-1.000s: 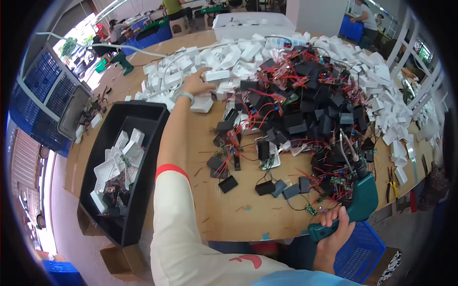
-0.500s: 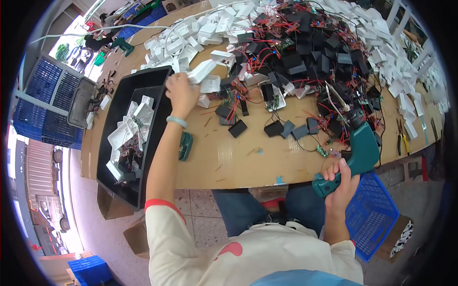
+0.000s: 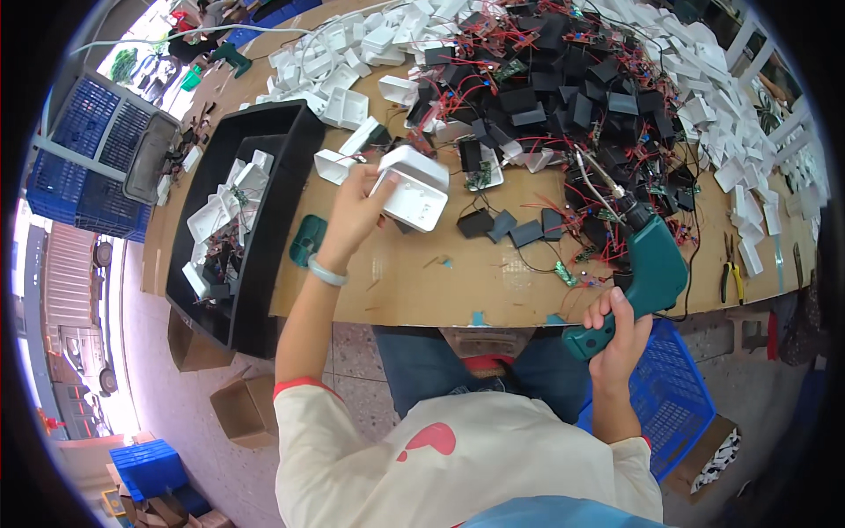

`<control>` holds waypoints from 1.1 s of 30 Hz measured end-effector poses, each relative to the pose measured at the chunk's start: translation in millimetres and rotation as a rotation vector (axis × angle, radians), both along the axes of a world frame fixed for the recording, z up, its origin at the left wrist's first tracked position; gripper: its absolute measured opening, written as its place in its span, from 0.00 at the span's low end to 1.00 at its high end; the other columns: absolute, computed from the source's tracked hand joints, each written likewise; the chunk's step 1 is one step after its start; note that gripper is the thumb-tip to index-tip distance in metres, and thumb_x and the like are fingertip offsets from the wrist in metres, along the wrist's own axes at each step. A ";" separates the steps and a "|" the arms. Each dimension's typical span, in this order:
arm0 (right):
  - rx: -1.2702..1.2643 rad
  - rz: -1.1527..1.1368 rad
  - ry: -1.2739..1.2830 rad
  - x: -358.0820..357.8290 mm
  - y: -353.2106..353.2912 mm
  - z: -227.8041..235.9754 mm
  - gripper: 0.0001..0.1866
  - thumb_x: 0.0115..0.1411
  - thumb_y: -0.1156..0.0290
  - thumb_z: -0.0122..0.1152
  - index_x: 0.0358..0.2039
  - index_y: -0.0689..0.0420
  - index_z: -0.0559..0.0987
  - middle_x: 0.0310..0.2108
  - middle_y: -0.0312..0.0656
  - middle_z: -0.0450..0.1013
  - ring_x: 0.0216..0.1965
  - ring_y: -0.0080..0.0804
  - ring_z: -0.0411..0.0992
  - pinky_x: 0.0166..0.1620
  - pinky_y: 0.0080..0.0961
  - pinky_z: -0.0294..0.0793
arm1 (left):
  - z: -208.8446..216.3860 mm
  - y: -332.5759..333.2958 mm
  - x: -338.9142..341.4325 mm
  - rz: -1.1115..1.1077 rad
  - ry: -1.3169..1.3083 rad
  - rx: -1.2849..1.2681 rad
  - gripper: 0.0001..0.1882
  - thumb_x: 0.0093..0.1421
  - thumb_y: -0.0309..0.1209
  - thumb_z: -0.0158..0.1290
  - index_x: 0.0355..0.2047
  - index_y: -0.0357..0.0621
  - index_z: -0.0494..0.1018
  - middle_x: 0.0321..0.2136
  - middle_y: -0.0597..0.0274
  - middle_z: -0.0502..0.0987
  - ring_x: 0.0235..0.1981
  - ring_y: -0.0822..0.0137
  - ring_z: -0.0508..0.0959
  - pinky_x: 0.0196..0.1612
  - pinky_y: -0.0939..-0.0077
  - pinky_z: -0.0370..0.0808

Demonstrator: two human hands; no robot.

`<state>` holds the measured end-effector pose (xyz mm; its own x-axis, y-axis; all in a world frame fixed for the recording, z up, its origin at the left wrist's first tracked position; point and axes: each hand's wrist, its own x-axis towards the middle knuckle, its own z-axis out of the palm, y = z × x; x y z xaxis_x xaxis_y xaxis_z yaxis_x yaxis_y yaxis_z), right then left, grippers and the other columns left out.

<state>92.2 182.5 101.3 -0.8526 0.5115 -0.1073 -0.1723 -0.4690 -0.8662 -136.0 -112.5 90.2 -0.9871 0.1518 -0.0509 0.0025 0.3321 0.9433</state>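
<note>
My left hand (image 3: 354,216) grips a white plastic casing (image 3: 414,201) by its edge, holding it up above the cardboard-covered table with its hollow side partly showing. My right hand (image 3: 619,339) is wrapped round the handle of a green soldering gun (image 3: 658,262). Its metal tip points up and left, over the near edge of a heap of black box-shaped parts (image 3: 576,110) with red wires and small circuit boards. Left of my left hand stands a long black tray (image 3: 280,189) with white casings and wired parts inside. A small dark green tray (image 3: 308,239) lies beside it.
White casings (image 3: 361,44) are piled behind and to the right of the black heap. Yellow-handled pliers (image 3: 731,273) lie at the table's right. A blue crate (image 3: 673,396) stands below its front edge. Cardboard boxes (image 3: 246,409) sit on the floor at left.
My left hand has moved right and nearer me, bringing a white casing away from the tray's side. My right hand keeps hold of the soldering gun. The whole view has shifted slightly.
</note>
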 end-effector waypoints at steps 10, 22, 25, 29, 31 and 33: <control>0.036 -0.140 0.000 21.7 19.4 -0.9 0.07 0.67 0.74 0.54 0.31 0.59 0.68 0.25 0.37 0.64 0.23 0.24 0.64 0.28 0.24 0.68 | 56.1 45.0 50.6 -0.419 0.597 -0.817 0.15 0.49 0.35 0.68 0.31 0.42 0.73 0.26 0.58 0.79 0.30 0.55 0.80 0.30 0.67 0.78; 0.044 -0.143 0.040 57.1 -24.1 -21.7 0.08 0.64 0.78 0.60 0.41 0.63 0.72 0.23 0.39 0.72 0.23 0.24 0.71 0.29 0.26 0.73 | -29.6 69.2 102.2 -0.540 0.812 -0.816 0.18 0.45 0.27 0.64 0.38 0.44 0.77 0.35 0.53 0.78 0.45 0.48 0.75 0.45 0.56 0.74; 0.070 -0.166 0.072 52.7 -33.3 -15.0 0.06 0.64 0.77 0.60 0.39 0.63 0.73 0.23 0.39 0.72 0.23 0.24 0.71 0.29 0.25 0.73 | -25.8 61.3 103.2 -0.460 0.851 -0.754 0.18 0.48 0.29 0.64 0.41 0.43 0.76 0.37 0.51 0.77 0.45 0.46 0.73 0.46 0.54 0.72; 0.216 -0.191 -0.028 41.0 -39.6 -10.0 0.05 0.64 0.74 0.59 0.33 0.62 0.75 0.20 0.38 0.73 0.22 0.23 0.71 0.27 0.23 0.72 | -22.3 43.1 97.2 -0.451 0.851 -0.698 0.19 0.51 0.31 0.65 0.42 0.42 0.75 0.37 0.51 0.76 0.43 0.46 0.72 0.46 0.53 0.71; 0.260 -0.217 -0.105 44.2 -36.9 -22.2 0.10 0.64 0.71 0.59 0.27 0.62 0.76 0.19 0.38 0.73 0.21 0.23 0.71 0.26 0.23 0.70 | -25.3 45.7 92.5 -0.447 0.794 -0.607 0.14 0.54 0.28 0.62 0.41 0.41 0.76 0.37 0.48 0.76 0.40 0.43 0.73 0.44 0.52 0.72; 0.224 -0.260 -0.120 40.3 -37.3 -18.0 0.11 0.65 0.72 0.57 0.25 0.61 0.73 0.18 0.38 0.70 0.19 0.23 0.69 0.24 0.24 0.68 | -39.3 50.6 88.4 -0.378 0.844 -0.610 0.12 0.52 0.22 0.59 0.39 0.39 0.76 0.35 0.49 0.75 0.41 0.44 0.73 0.44 0.54 0.72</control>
